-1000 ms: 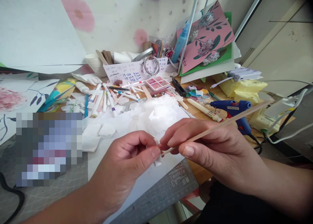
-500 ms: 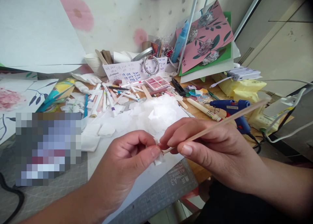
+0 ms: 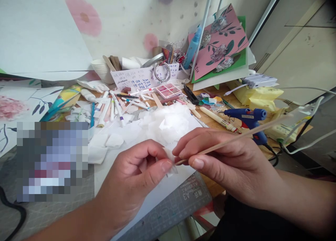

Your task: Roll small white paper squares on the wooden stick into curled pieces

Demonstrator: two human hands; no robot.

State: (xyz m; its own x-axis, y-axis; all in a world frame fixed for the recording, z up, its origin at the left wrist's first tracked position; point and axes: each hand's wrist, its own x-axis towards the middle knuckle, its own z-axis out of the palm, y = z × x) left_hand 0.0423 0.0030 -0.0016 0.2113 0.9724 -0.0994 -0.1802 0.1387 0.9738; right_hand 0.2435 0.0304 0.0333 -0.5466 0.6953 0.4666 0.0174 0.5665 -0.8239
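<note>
My left hand (image 3: 139,171) pinches a small piece of thin white paper (image 3: 172,171) between thumb and fingers. In my right hand (image 3: 223,160) lies a slim wooden stick (image 3: 236,136), held between thumb and fingers and slanting up to the right. The stick's lower tip meets the white piece at my left fingertips; the exact contact is partly hidden by the fingers. Behind both hands a loose heap of white tissue pieces (image 3: 173,122) rests on a white sheet of paper (image 3: 147,202).
A blue glue gun (image 3: 246,115) lies at the right, near a yellow packet (image 3: 265,95). Markers (image 3: 118,109), a pink palette (image 3: 168,90) and paper cups (image 3: 102,70) crowd the back. The sheet lies over a grey cutting mat (image 3: 173,202). Pink floral artwork (image 3: 223,41) leans behind.
The white piece at my left fingertips shows more spread out, and the stick's upper end sits slightly lower. Both hands keep nearly the same place and hold.
</note>
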